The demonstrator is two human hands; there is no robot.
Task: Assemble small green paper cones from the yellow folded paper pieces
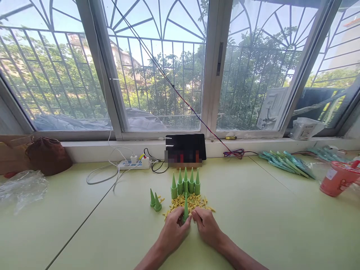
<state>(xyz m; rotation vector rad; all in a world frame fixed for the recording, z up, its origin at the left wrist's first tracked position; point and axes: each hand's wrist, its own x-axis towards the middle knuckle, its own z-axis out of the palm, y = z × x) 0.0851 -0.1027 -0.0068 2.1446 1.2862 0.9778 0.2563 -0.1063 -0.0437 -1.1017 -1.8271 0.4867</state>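
My left hand (174,228) is closed around the lower part of a green pointed cone (186,206), which stands upright with its tip up. Close against its right side, my right hand (206,225) pinches a small yellow piece (190,215), mostly hidden by the fingertips. Just beyond both hands spreads a loose pile of short yellow pieces (194,201). Behind the pile, several green cones on ribbed green bases (174,191) stand in a row. Two more green cones (157,204) without ribbed bases stand to the left.
A dark-screened tablet (185,146) leans at the back by the window, beside a power strip (135,163) with cables. Green plastic packets (287,163) and a red cup (339,179) are on the right. At left lie a brown bag (48,155) and clear plastic (24,187).
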